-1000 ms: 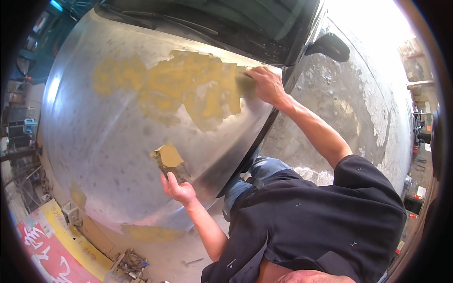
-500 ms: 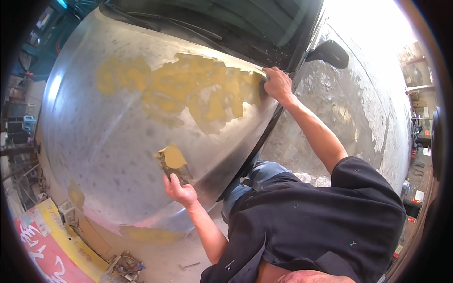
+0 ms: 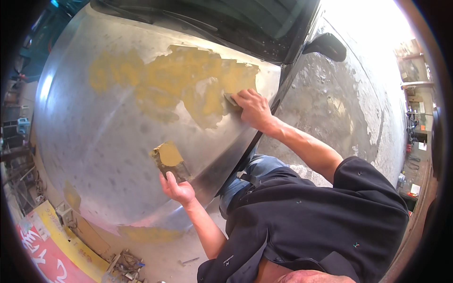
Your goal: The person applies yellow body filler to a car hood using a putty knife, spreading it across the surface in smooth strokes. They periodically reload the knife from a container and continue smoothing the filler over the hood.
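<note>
My left hand (image 3: 179, 189) holds a dark, stained mixing board (image 3: 166, 170) above the lower part of the car hood (image 3: 99, 165). A smooth lump of tan body filler (image 3: 170, 154) sits on the board. Pinched in my right hand (image 3: 255, 109) is a putty spreader (image 3: 230, 100), mostly hidden by my fingers. It rests at the right part of a large yellow filler patch (image 3: 188, 66) spread over the bare, greyish metal. The patch has uneven edges and gaps where metal shows through.
A windshield (image 3: 222, 28) with wipers borders the hood at the top. On the right is a side mirror (image 3: 326, 47) beside a scraped door panel (image 3: 330, 108). A red and yellow sign (image 3: 52, 250) and metal scraps (image 3: 126, 266) lie at lower left. Shelves line the far right.
My right hand has moved down and left, from the hood's corner by the windshield to the patch's right part. The spreader now shows. My left hand and board have barely shifted.
</note>
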The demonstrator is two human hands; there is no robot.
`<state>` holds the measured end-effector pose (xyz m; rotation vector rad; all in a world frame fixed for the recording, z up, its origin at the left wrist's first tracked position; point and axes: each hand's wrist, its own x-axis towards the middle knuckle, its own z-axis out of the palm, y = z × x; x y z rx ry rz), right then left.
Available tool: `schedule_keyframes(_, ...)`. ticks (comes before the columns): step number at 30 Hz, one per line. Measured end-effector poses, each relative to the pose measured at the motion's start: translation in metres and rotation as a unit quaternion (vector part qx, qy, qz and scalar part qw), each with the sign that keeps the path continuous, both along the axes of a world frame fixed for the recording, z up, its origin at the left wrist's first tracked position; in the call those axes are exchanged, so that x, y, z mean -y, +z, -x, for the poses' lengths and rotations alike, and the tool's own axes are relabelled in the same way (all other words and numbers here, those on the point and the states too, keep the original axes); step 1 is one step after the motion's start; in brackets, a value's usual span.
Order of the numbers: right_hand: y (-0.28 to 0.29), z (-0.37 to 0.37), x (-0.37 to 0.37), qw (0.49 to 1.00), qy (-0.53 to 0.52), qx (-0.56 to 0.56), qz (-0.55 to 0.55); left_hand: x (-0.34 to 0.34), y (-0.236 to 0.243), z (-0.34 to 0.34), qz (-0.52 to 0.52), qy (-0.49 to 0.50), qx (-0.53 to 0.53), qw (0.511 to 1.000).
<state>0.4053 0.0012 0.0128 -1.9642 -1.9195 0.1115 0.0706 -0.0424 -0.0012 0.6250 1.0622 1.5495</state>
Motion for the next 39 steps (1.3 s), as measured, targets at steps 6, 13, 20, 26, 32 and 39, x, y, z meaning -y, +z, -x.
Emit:
schedule_keyframes(6,0.006,0.001,0.026,0.999,0.046,0.001,0.018,-0.001,0.001,0.000,-0.009,0.008,-0.002,1.000)
schedule_keyframes(13,0.051,-0.023,0.029,0.996,0.040,-0.078,0.017,0.000,0.000,0.001,-0.006,0.015,-0.010,1.000)
schedule_keyframes(20,0.046,-0.012,0.020,0.992,-0.012,-0.123,-0.010,-0.001,-0.006,-0.001,-0.008,0.009,0.008,1.000)
schedule_keyframes(26,0.044,0.002,0.014,0.990,0.067,-0.106,-0.058,-0.006,0.000,-0.006,0.018,0.017,0.130,0.991)
schedule_keyframes(32,0.042,0.021,0.021,0.984,0.115,-0.128,-0.050,-0.008,-0.003,-0.005,0.014,0.028,0.244,0.969)
schedule_keyframes(39,0.023,0.048,-0.013,0.964,0.253,-0.046,-0.072,-0.009,-0.002,0.002,0.017,0.022,0.339,0.941)
